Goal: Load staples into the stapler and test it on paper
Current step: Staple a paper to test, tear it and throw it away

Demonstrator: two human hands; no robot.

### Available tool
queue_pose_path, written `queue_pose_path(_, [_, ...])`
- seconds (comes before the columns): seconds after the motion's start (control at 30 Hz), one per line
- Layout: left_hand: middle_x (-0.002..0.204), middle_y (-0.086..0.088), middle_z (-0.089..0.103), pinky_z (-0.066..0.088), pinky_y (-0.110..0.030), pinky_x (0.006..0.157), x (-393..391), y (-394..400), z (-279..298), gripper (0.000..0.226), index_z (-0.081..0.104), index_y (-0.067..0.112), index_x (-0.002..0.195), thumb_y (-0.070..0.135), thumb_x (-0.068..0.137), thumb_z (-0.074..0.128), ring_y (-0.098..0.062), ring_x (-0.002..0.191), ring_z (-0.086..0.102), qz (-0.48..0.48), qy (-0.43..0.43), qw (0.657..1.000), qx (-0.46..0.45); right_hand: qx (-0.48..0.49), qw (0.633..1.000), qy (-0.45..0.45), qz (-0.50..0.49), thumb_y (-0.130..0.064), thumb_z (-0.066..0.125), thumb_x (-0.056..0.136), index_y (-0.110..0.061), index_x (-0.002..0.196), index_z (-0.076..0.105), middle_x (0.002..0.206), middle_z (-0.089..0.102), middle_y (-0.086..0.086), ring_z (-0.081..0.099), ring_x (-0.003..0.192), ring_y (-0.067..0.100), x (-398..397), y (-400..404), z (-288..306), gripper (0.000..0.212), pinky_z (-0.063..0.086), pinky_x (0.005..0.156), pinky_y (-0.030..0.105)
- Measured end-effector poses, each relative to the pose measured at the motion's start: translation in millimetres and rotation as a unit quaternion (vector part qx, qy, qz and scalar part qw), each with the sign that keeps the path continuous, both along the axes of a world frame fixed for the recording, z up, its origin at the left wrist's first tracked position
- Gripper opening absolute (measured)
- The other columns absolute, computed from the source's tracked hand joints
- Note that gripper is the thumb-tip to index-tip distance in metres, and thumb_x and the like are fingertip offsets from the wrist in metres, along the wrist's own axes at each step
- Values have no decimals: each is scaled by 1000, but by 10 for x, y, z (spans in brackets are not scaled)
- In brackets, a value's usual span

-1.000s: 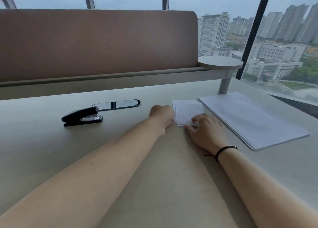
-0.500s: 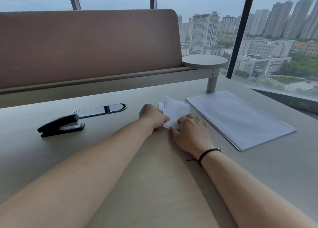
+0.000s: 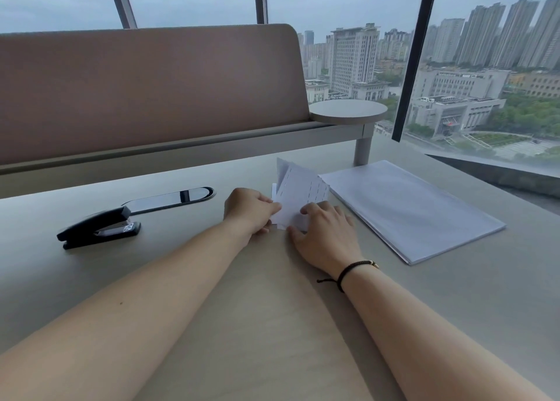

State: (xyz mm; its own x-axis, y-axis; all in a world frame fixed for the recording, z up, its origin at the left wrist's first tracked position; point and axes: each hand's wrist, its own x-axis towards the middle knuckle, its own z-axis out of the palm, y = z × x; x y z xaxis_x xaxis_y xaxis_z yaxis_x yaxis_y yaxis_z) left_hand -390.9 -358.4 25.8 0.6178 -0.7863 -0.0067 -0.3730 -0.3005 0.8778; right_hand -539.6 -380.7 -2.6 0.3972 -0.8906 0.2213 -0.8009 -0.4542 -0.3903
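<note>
Black plastic stapler (image 3: 98,228) lying closed on the pale grey-beige desk (image 3: 272,325), at left, well apart from both hands, its metal nose end pointing right; just behind it a dark glossy oval cable slot (image 3: 169,199) set into the desk surface. Small bundle of white paper sheets (image 3: 303,193) sits mid-desk, far edge raised and fanned, near edge down by the hands; rows of short dark dashes run across the top sheet, too small to tell if staples or print. Left hand (image 3: 250,211), fingers curled, pinches the bundle's left near corner. Right hand (image 3: 325,234) rests on the bundle's near right part, fingertips (image 3: 309,209) bent down onto the paper, thumb against the desk; cannot tell whether it grips or only presses. Thin black cord bracelet (image 3: 348,275) on the right wrist. To the right, just beside the bundle, a larger flat stack of white paper (image 3: 409,209) lies angled across the desk, not touched by either hand. Behind the desk a tall brown fabric partition panel (image 3: 151,97) on a grey rail, with 1 small round grey shelf (image 3: 348,111) at its right end on a grey post. Beyond, large windows with dark frames; tower blocks, lower buildings and trees outside under grey sky
</note>
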Motion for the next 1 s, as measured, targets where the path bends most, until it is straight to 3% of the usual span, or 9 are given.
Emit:
queue_pose_path(0.23, [72, -8, 70, 53, -24, 50, 72, 89, 9, 13, 73, 5, 81, 15, 78, 81, -17, 56, 65, 9, 2, 999, -31, 12, 1000, -12, -1, -52, 51, 90, -24, 136, 49, 138, 54, 4, 49, 131, 25, -10, 9, -2, 53, 33, 109, 40])
queue_pose_path(0.4, [79, -7, 67, 59, -28, 52, 105, 137, 54, 9, 68, 5, 90, 10, 85, 74, -18, 60, 66, -19, 29, 998, -48, 16, 1000, -23, -2, -56, 51, 89, -24, 140, 40, 139, 53, 5, 50, 129, 26, -17, 15, 5, 61, 32, 110, 41])
queue_pose_path(0.53, [82, -9, 65, 62, -32, 60, 125, 206, 78, 11, 65, 3, 96, 7, 88, 71, -20, 63, 66, -32, 101, 993, -56, 17, 998, -62, -5, -63, 50, 89, -24, 143, 35, 142, 53, 6, 48, 132, 26, -15, 29, 39, 68, 31, 112, 42])
queue_pose_path(0.67, [87, -11, 64, 63, -31, 64, 167, 362, 113, 18, 64, -2, 105, 3, 88, 70, -20, 65, 65, -54, 177, 981, -53, 2, 991, -132, 2, -58, 49, 94, -24, 143, 38, 144, 53, 3, 47, 134, 25, -32, 83, 99, 61, 34, 112, 41])
queue_pose_path(0.8, [88, -13, 62, 64, -31, 64, 191, 618, 191, 10, 63, 0, 97, -2, 89, 68, -22, 67, 65, -83, 202, 974, -59, 0, 972, -232, 44, -42, 56, 96, -24, 138, 42, 139, 56, 1, 54, 125, 20, -26, 175, 133, 48, 46, 102, 38])
queue_pose_path(0.9, [84, -11, 62, 64, -31, 63, 236, 868, 249, 9, 63, 3, 90, -4, 88, 67, -21, 64, 65, -95, 210, 971, -64, -9, 953, -298, 57, -27, 64, 93, -25, 132, 46, 119, 66, -1, 64, 101, 16, 1, 303, 210, 43, 54, 87, 36])
queue_pose_path(1.0, [82, -10, 63, 64, -33, 70, 305, 1188, 306, 8, 64, 2, 92, -4, 88, 67, -20, 63, 66, -119, 196, 971, -65, 68, 928, -362, 60, -18, 71, 89, -27, 134, 45, 98, 71, 4, 69, 83, 19, 51, 486, 350, 53, 54, 71, 29])
